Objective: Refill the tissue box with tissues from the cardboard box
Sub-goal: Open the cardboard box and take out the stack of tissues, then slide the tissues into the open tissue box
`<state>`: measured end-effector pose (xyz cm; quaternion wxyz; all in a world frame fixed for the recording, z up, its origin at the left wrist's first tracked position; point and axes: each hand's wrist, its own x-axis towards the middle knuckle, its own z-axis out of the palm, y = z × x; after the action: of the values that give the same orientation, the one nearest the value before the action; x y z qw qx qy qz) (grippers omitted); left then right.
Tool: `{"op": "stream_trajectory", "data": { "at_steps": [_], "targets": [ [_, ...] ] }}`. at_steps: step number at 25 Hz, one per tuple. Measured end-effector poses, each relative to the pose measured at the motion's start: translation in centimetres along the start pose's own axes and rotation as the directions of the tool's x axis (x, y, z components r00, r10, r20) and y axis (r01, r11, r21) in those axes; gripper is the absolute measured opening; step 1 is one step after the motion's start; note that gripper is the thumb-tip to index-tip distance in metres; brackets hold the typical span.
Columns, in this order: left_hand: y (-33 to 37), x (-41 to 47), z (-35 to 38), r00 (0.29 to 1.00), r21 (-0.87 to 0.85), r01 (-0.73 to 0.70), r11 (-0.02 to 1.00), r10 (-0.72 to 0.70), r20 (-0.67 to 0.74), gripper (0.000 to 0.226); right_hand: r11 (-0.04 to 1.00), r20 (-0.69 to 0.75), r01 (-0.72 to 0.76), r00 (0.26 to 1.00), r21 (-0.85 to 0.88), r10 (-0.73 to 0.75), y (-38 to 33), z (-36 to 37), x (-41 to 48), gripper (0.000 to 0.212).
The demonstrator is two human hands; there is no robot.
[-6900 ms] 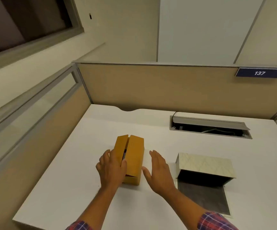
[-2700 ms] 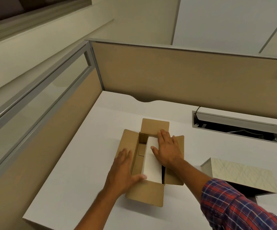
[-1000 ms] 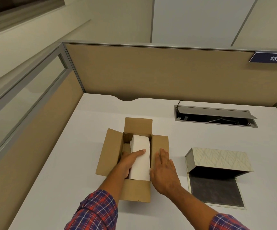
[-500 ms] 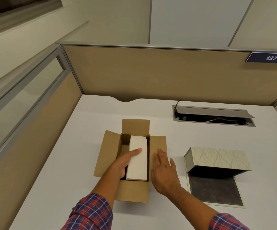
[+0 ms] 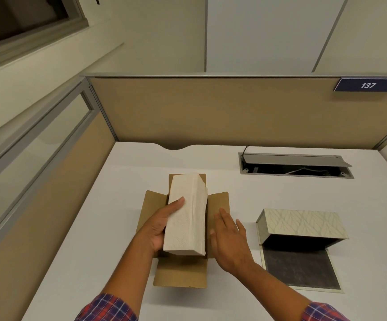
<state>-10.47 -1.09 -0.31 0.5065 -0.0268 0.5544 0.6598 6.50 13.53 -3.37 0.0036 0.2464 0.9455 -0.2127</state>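
Step in hand: tissue stack [image 5: 186, 214] lifted above cardboard box [image 5: 180, 273], gripped by left hand [image 5: 159, 224]. Right hand [image 5: 230, 242] open, pressing flap. Next: carry stack into open tissue box [image 5: 300, 224], unsquashed.

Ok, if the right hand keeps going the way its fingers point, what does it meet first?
Probably the cardboard box: the right hand lies flat, pointing along its right flap, with bare desk beyond. Depth is unclear.

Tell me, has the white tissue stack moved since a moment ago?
Yes. The white tissue stack has risen out of the brown cardboard box, held by the left hand.
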Motion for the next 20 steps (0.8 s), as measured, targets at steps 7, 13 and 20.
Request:
{"op": "stream_trajectory", "data": {
  "at_steps": [7, 13, 20],
  "targets": [
    [-0.5, -2.6, 4.5, 0.992, -0.112, -0.092, 0.989, 0.101, 0.076, 0.070, 0.620, -0.001, -0.111, 0.984, 0.777, 0.178, -1.3, -6.2, -2.0, 0.070],
    [-2.7, -2.5, 12.0, 0.987, -0.282, -0.109, 0.953, 0.137, 0.081, 0.053, 0.333, 0.055, -0.132, 0.971, 0.934, 0.231, 1.2, -7.8, -5.6, 0.113],
    [-6.3, -1.2, 19.9, 0.974, -0.351, -0.214, 0.912, 0.226, -0.008, 0.043, -0.035, 0.142, -0.140, 0.911, 0.990, 0.387, 6.6, -8.2, -8.2, 0.097]
  ]
}}
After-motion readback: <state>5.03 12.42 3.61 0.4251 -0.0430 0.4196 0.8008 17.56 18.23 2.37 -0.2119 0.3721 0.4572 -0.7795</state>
